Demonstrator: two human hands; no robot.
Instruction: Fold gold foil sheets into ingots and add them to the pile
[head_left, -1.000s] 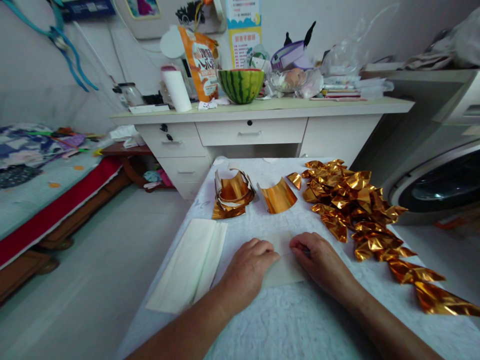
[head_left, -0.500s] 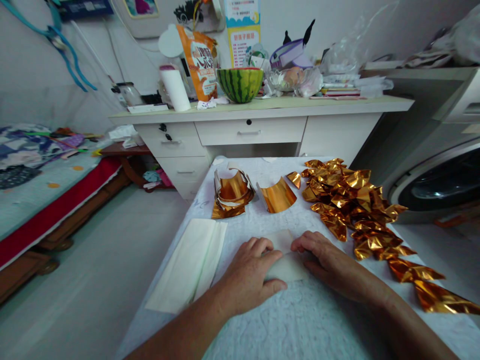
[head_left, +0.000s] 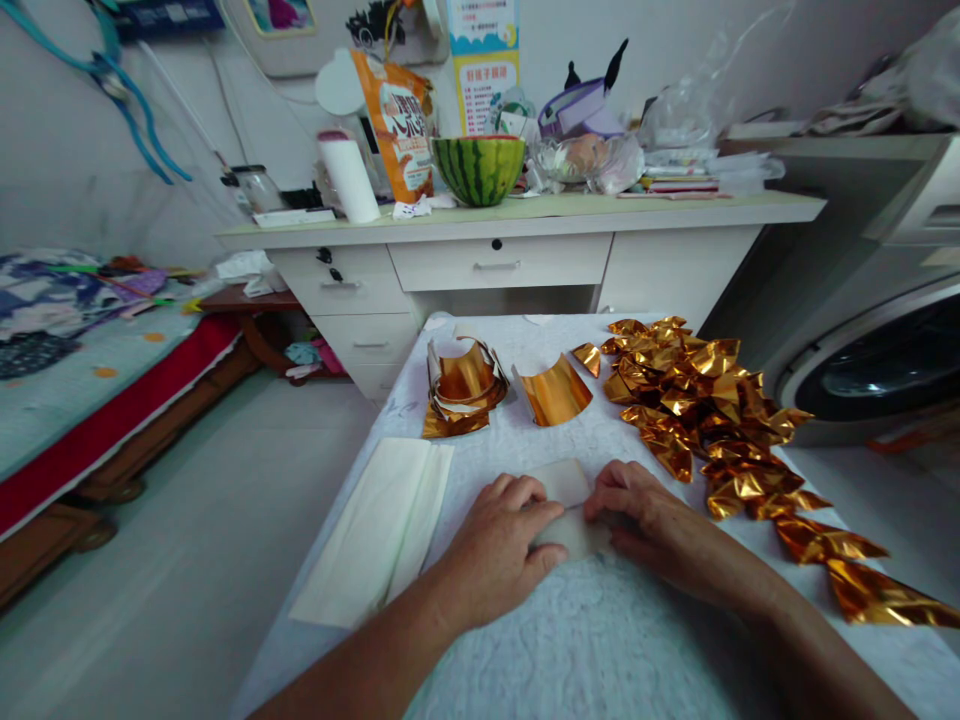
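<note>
Between my hands, a small pale paper sheet [head_left: 574,535] lies on the cloth-covered table, with another pale piece [head_left: 562,482] just behind it. My left hand [head_left: 506,545] rests on the left side of the sheet, its thumb and fingers apart. The fingertips of my right hand [head_left: 637,515] are pinched together on the sheet's right edge. A stack of pale paper [head_left: 375,530] lies left of my left hand. Beyond my hands stand curled gold foil sheets [head_left: 465,385] and a single curved gold foil piece [head_left: 556,390].
Folded gold foil pieces [head_left: 705,400] are heaped along the table's right side, trailing toward the front right corner. Behind the table, a white desk [head_left: 495,228] holds a halved watermelon [head_left: 478,170] and an orange bag [head_left: 397,130]. A washing machine [head_left: 862,220] stands at the right.
The fingers of my right hand have drawn closer together on the paper's right edge. My left thumb has pulled slightly to the left.
</note>
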